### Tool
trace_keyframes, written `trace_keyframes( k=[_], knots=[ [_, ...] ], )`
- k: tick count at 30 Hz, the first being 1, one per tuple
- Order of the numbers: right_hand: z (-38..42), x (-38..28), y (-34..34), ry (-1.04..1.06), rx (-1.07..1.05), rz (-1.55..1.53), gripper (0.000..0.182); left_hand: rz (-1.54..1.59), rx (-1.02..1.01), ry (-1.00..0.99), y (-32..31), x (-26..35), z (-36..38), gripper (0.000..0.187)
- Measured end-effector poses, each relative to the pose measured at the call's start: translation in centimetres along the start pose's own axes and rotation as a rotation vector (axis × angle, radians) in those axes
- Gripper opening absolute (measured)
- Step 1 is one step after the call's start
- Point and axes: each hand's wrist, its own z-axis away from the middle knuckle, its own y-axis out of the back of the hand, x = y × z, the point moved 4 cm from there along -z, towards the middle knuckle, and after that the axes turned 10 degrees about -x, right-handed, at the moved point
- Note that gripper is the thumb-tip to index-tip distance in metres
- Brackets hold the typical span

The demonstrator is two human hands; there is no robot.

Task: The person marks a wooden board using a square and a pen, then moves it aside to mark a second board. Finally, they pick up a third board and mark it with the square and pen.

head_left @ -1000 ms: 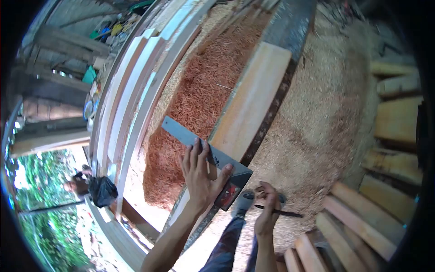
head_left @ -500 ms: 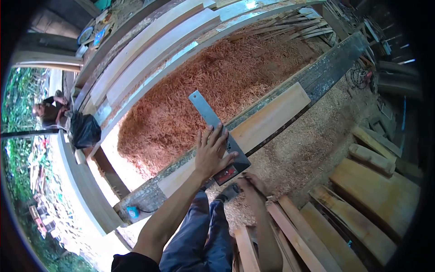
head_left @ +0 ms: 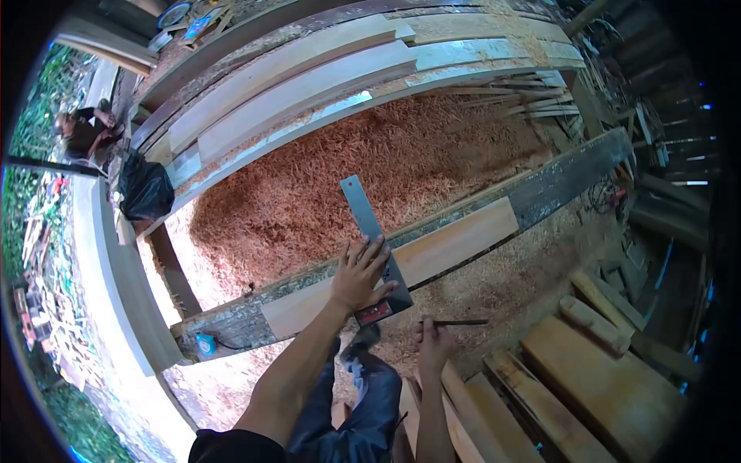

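Observation:
My left hand [head_left: 360, 272] lies flat with spread fingers on a metal try square [head_left: 363, 207], pressing it across a pale board [head_left: 455, 241]. The square's blade sticks out past the far edge of the board, and its dark stock hangs at the near edge. The board rests on a weathered beam [head_left: 559, 185]. To the right of the square, off the board's near side, my right hand [head_left: 434, 339] is closed round a thin dark stick-like tool [head_left: 465, 322], pointing right.
A small blue tape measure [head_left: 205, 343] sits at the beam's left end. Planks [head_left: 309, 91] lie on the far bench. Boards [head_left: 594, 370] are stacked at lower right. Shavings [head_left: 309, 201] cover the ground. A person [head_left: 85, 131] crouches at far left, near a black bag [head_left: 145, 187].
The view has shifted. My right hand has moved away from the square's near end, and the thin dark tool now shows in it. My left hand stays on the square.

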Motion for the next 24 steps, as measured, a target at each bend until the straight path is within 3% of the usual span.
trace_keyframes(
  k=[3, 5, 8, 12, 24],
  knots=[
    [-1.8, -5.4, 0.9, 0.103, -0.047, 0.253, 0.02, -0.024, -0.022, 0.012, -0.3, 0.2, 0.2, 0.072],
    [-4.3, -7.5, -0.8, 0.133, -0.223, 0.293, 0.022, -0.03, -0.017, 0.005, -0.3, 0.1, 0.0, 0.07],
    [-7.7, -8.3, -4.1, 0.257, -0.409, 0.042, 0.024, -0.04, -0.006, 0.011, -0.3, 0.1, 0.0, 0.066],
    [-9.7, -8.9, -5.9, 0.206, -0.56, 0.142, 0.023, -0.034, -0.004, 0.047, -0.2, 0.2, -0.2, 0.062],
    [-11.0, -7.8, -7.0, 0.255, -0.568, 0.256, 0.025, -0.033, -0.001, 0.076, 0.1, 0.4, -0.1, 0.058]
  ],
)
